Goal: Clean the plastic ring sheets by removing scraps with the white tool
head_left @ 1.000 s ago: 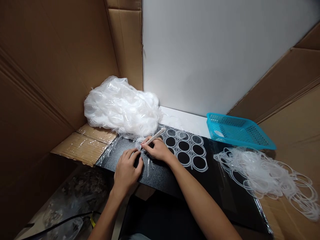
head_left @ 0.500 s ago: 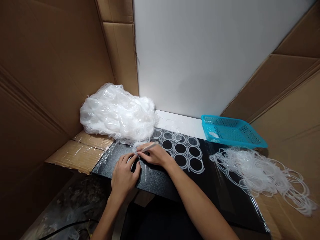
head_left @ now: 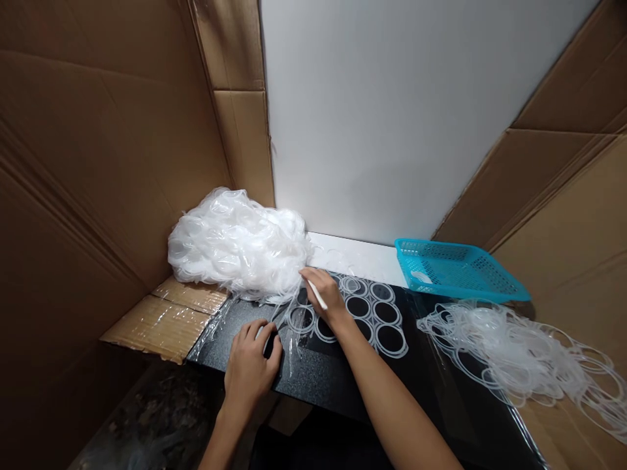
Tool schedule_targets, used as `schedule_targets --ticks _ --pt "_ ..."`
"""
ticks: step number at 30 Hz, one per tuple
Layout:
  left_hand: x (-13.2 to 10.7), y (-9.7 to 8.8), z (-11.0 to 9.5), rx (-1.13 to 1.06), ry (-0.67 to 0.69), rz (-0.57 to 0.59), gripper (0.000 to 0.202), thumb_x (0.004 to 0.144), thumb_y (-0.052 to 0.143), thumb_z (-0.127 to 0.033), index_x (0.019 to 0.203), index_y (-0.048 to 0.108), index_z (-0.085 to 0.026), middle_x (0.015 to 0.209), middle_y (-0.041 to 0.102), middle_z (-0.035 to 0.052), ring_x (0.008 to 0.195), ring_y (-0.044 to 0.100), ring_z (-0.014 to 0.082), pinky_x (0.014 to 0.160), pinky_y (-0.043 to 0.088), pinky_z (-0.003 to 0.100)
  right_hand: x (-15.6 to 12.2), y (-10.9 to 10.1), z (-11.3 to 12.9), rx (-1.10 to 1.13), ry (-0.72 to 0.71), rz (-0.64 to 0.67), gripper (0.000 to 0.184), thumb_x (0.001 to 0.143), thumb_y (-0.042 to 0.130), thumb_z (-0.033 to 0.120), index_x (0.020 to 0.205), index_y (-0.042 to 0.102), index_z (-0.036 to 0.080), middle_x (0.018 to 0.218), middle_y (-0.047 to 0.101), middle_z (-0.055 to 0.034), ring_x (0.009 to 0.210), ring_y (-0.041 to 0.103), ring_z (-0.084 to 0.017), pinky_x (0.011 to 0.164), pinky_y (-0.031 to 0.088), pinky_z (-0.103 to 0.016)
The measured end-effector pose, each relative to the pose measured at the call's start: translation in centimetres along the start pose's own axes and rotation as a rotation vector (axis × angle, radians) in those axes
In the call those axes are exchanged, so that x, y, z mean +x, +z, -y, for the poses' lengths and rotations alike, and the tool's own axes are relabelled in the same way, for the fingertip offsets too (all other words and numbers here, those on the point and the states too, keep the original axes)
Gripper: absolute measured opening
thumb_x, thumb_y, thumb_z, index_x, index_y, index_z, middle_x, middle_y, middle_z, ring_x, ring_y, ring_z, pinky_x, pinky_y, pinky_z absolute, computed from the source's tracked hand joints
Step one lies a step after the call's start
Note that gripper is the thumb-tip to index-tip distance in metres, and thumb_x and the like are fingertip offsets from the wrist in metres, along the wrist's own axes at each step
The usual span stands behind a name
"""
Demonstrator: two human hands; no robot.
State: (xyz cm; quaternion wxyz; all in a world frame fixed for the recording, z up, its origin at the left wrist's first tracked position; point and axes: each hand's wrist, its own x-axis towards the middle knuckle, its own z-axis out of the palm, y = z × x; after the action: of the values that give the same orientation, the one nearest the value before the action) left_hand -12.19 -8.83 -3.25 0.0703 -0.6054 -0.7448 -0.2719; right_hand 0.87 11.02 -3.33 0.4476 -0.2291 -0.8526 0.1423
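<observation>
Cardboard walls (head_left: pixel 98 150) box the whole spot in, far out to either side of both hands, with a white panel (head_left: pixel 392 111) standing straight ahead of them. Below lies the black board (head_left: pixel 343 375), and the left hand (head_left: pixel 252 369) rests flat on it, fingers spread, gripping nothing. Just beyond the right hand (head_left: pixel 327 295) sits a big white heap of plastic rings (head_left: pixel 238 245), and the fingertips touch its edge. That right hand is curled around a thin white stick (head_left: pixel 317 295), pinched between thumb and fingers. Under and beside the same hand, a clear sheet of joined rings (head_left: pixel 377 316) lies flat on the board; the wrist covers some of them. Well off to the right of the right hand, a loose tangle of rings (head_left: pixel 514 356) spreads out and runs past the frame edge. Behind that, a blue basket (head_left: pixel 460 271), its contents hard to make out. Near the left hand, a taped cardboard flap (head_left: pixel 161 316).
</observation>
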Motion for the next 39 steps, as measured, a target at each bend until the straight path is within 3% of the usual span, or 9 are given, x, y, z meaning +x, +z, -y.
schedule_targets --ticks 4,7,9,12,16,20,31,36,39 --pt "-0.2 0.0 0.1 -0.011 -0.019 -0.002 0.017 0.096 0.055 -0.026 0.105 0.07 -0.024 0.112 0.07 0.0082 0.107 0.063 0.029 0.092 0.051 0.045 0.0 -0.6 -2.2 0.11 0.19 -0.195 0.031 0.103 0.05 0.023 0.115 0.078 0.019 0.115 0.078 -0.0122 0.108 0.074 -0.028 0.1 0.059 -0.043" --pt "-0.3 -0.2 0.4 -0.037 -0.024 0.01 0.017 0.097 0.055 -0.028 0.104 0.069 -0.023 0.112 0.068 0.0086 0.107 0.062 0.0289 0.094 0.051 0.046 -0.2 -0.8 -2.5 0.162 0.23 -0.252 0.029 0.103 0.053 0.027 0.113 0.079 0.02 0.114 0.079 -0.0103 0.107 0.075 -0.027 0.099 0.059 -0.043" --pt "0.0 -0.3 0.5 -0.076 -0.011 0.018 0.017 0.097 0.057 -0.031 0.105 0.069 -0.024 0.115 0.067 0.0093 0.11 0.062 0.0296 0.095 0.052 0.047 -0.2 -0.7 -1.7 0.194 0.181 -0.21 0.029 0.103 0.054 0.029 0.116 0.078 0.021 0.118 0.079 -0.0102 0.111 0.074 -0.026 0.103 0.057 -0.042" --pt "1.5 -0.4 0.4 -0.132 0.02 0.003 0.023 0.097 0.059 -0.036 0.112 0.069 -0.023 0.127 0.062 0.012 0.12 0.06 0.0314 0.101 0.052 0.05 0.0 0.1 0.4 0.255 0.11 -0.023 0.027 0.103 0.056 0.031 0.119 0.075 0.022 0.121 0.077 -0.0094 0.113 0.073 -0.025 0.104 0.056 -0.041" --pt "3.5 0.5 0.0 -0.145 0.105 0.067 0.031 0.099 0.055 -0.033 0.125 0.066 -0.021 0.142 0.059 0.014 0.132 0.057 0.0314 0.11 0.049 0.051 0.1 1.2 2.4 0.379 0.245 0.169 0.013 0.1 0.063 0.03 0.105 0.073 0.024 0.111 0.079 -0.0055 0.102 0.076 -0.022 0.091 0.059 -0.035" --pt "3.5 1.9 0.2 -0.083 0.173 0.166 0.038 0.102 0.052 -0.031 0.137 0.062 -0.021 0.149 0.057 0.0134 0.139 0.053 0.0321 0.113 0.047 0.053 0.0 1.4 2.2 0.475 0.379 0.132 0.005 0.095 0.068 0.027 0.092 0.069 0.023 0.109 0.079 -0.0051 0.102 0.076 -0.021 0.093 0.059 -0.034" --pt "2.6 1.9 0.1 -0.049 0.175 0.204 0.041 0.104 0.05 -0.033 0.143 0.058 -0.022 0.151 0.055 0.0134 0.142 0.05 0.0316 0.116 0.044 0.053 -0.2 1.3 1.8 0.529 0.369 0.17 0.009 0.092 0.071 0.026 0.084 0.073 0.024 0.106 0.08 -0.0064 0.105 0.076 -0.023 0.101 0.058 -0.041" --pt "2.5 1.7 0.1 -0.076 0.126 0.184 0.037 0.104 0.052 -0.035 0.136 0.062 -0.023 0.141 0.057 0.0137 0.132 0.057 0.0304 0.11 0.05 0.05 -0.2 1.4 1.7 0.502 0.378 0.181 0.007 0.091 0.072 0.025 0.085 0.075 0.023 0.106 0.08 -0.0053 0.103 0.077 -0.022 0.098 0.059 -0.038" --pt "2.5 1.7 0.0 -0.073 0.131 0.173 0.036 0.103 0.052 -0.037 0.135 0.062 -0.023 0.143 0.055 0.0139 0.135 0.054 0.0313 0.111 0.048 0.051 -0.3 1.5 1.6 0.487 0.36 0.187 0.007 0.092 0.072 0.022 0.085 0.075 0.023 0.105 0.081 -0.0045 0.102 0.077 -0.021 0.099 0.059 -0.037"
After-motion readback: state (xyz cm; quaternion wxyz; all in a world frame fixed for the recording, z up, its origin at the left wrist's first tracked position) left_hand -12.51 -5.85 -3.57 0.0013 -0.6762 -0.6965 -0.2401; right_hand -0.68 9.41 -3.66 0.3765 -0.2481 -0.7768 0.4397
